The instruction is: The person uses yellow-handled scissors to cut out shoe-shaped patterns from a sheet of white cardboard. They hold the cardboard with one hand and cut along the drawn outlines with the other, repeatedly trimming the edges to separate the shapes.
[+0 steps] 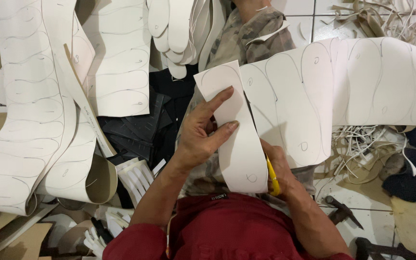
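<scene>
The red shirt fills the lower edge. Above it, the left hand pinches a white insole-shaped strip between thumb and fingers, over the lap. The right hand, partly hidden behind the strip, is closed round yellow-handled scissors. The strip adjoins a large white sheet marked with pencilled sole outlines, extending rightward over scattered offcuts.

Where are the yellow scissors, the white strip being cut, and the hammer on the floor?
yellow scissors (272, 175), head view, on the yellow handle in the right hand.
white strip (239, 144), head view, on its bare middle.
hammer (342, 210), head view, on its dark head.
</scene>
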